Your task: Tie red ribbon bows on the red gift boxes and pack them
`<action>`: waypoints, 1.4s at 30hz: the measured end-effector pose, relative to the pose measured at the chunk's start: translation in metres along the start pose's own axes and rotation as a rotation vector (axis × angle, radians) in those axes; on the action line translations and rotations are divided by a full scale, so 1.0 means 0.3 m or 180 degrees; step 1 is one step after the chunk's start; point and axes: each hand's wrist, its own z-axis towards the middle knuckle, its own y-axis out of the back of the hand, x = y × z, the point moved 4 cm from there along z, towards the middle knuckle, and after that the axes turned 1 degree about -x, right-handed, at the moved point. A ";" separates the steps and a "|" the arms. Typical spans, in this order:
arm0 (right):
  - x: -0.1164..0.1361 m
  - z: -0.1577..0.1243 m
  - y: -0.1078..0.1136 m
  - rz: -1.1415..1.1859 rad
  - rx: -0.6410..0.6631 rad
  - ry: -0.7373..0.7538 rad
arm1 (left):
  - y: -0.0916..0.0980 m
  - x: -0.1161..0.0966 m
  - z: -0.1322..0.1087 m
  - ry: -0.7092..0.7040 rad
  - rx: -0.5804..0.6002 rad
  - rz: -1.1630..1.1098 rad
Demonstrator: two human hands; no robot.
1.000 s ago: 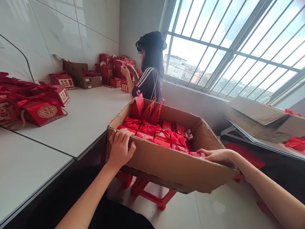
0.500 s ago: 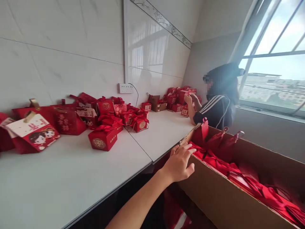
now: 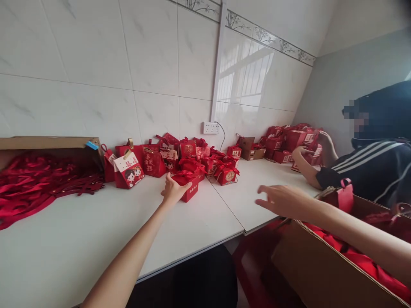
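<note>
My left hand [image 3: 174, 189] is on a red gift box [image 3: 192, 190] with a ribbon bow, its fingers along the left side and its thumb across the front. That box rests on the white table [image 3: 205, 218], in front of other red gift boxes. Over the table to the right, my right hand [image 3: 276, 200] is empty, with thumb and fingers apart. The right forearm passes above an open cardboard box [image 3: 308, 256] of red items. The nearest gift box to the right of my left hand is one with a gold round emblem [image 3: 230, 176].
A cardboard box [image 3: 58, 143] spilling dark red ribbons [image 3: 41, 184] is at the left. Red gift bags [image 3: 154, 162] stand along the tiled wall near a white socket strip [image 3: 210, 128]. At the right, a co-worker [image 3: 382, 158] handles stacked red boxes [image 3: 281, 143].
The view has swung left. My left hand has left the cardboard box's edge and taken hold of the red gift box. My right hand has come into view.
</note>
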 end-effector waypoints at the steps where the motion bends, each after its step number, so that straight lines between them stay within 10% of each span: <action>1: 0.076 0.076 -0.036 0.0176 0.0152 0.0192 | 0.009 0.033 0.009 0.0066 0.0251 -0.0404; 6: 0.338 0.414 -0.242 0.2805 0.0680 0.0333 | 0.115 0.139 0.032 0.0002 0.1369 -0.2133; 11: 0.509 0.568 -0.444 0.3556 0.0935 0.0289 | 0.216 0.248 0.054 0.0756 0.0125 -0.1984; 15: 0.609 0.564 -0.542 0.3706 0.0981 0.0167 | 0.183 0.228 0.034 0.0704 -0.0032 -0.1838; 20: 0.601 0.498 -0.542 0.3816 0.0587 0.0026 | 0.136 0.184 -0.013 0.0636 0.0065 -0.1580; 24: 0.594 0.451 -0.524 0.4372 0.1117 0.0162 | 0.115 0.162 -0.046 0.0663 0.0262 -0.1755; 32: 0.606 0.428 -0.489 0.4017 0.0078 0.1015 | 0.122 0.123 -0.075 -0.0928 0.0269 -0.1130; 42: 0.610 0.426 -0.474 0.4259 0.0102 0.1152 | 0.150 0.136 -0.054 -0.1208 0.0076 -0.0632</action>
